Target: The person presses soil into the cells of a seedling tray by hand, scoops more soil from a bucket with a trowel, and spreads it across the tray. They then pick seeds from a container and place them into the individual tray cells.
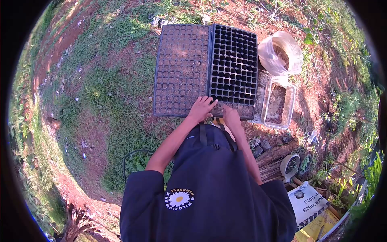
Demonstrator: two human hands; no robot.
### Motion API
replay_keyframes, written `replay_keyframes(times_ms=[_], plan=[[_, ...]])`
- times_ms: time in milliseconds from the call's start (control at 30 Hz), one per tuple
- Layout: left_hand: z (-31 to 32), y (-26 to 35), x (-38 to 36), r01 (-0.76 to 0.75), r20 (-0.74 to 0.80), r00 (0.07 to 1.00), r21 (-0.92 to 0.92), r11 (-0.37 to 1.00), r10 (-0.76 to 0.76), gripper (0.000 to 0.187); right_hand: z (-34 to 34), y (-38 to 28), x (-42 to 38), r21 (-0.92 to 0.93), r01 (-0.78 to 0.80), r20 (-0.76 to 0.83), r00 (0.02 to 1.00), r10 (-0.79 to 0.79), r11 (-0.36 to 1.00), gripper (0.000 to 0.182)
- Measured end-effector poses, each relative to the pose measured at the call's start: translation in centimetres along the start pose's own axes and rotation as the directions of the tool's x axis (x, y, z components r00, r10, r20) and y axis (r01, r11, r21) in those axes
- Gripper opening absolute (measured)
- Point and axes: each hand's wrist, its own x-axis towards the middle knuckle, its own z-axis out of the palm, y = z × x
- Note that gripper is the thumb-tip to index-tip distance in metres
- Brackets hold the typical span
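Observation:
Two black seedling trays lie side by side on the ground in front of me. The left seedling tray (182, 68) has its cells filled with brown soil. In the right seedling tray (234, 64) most cells are dark and hollow, with soil in the nearest rows. My left hand (201, 109) rests at the near edge where the trays meet, its fingers spread and thumb apart. Beside it, my right hand (231, 117) is at the near soil-filled cells of the right tray, fingers curled together. Whatever its fingertips may hold is too small to make out.
Right of the trays stand a round translucent tub (280, 52) with brown material inside and a clear rectangular container (279, 103) with some dark bits. A grey pot (290, 166), wood pieces and a printed white sack (308, 203) lie nearer at right. Grass surrounds the left side.

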Motion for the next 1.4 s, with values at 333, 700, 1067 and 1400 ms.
replay_keyframes(times_ms=[333,700,1067,1400], plan=[[0.2,0.0,0.0,0.007,-0.001,1.000,-0.027,1.000,-0.007,0.081,-0.1,-0.7,-0.3,-0.011,0.031,0.005,1.000,-0.031,0.999,0.018],[0.2,0.0,0.1,0.020,0.018,1.000,-0.015,1.000,-0.020,0.081,-0.6,0.0,-0.6,-0.034,0.008,0.005,1.000,-0.008,0.999,0.019],[-0.6,-0.4,-0.6,0.007,-0.030,0.999,-0.085,0.996,-0.010,0.076,0.2,1.5,-0.6,0.104,0.071,-0.032,0.997,-0.068,0.992,0.025],[-0.5,-1.0,-1.1,0.021,-0.071,0.997,-0.123,0.992,-0.030,0.065,-0.3,0.8,-0.7,0.101,0.039,-0.021,0.999,-0.037,0.994,0.024]])
